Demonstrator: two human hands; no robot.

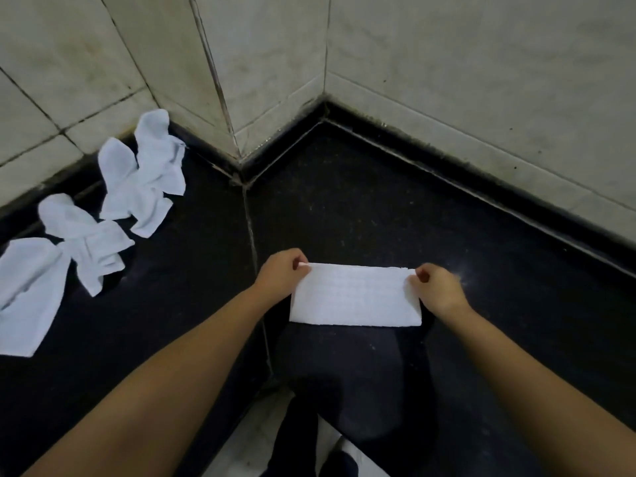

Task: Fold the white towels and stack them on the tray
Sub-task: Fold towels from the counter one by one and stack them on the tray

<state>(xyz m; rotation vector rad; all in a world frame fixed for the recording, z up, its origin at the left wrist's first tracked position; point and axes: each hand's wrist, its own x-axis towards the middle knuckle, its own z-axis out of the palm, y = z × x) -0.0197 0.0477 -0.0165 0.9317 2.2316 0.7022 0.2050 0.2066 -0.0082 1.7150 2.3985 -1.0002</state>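
The nearest crumpled towel (25, 294) is cut off by the left edge. Both forearms are cropped at the bottom. The table (344, 208) is partly hidden beneath the folded towel (356, 294).

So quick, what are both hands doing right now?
Left hand: pinching the far left corner of the folded towel.
Right hand: pinching the towel's far right corner.

A tiled washroom or utility corner: pale wall tiles (464, 80) at twelve o'clock above a black stone counter (378, 201).
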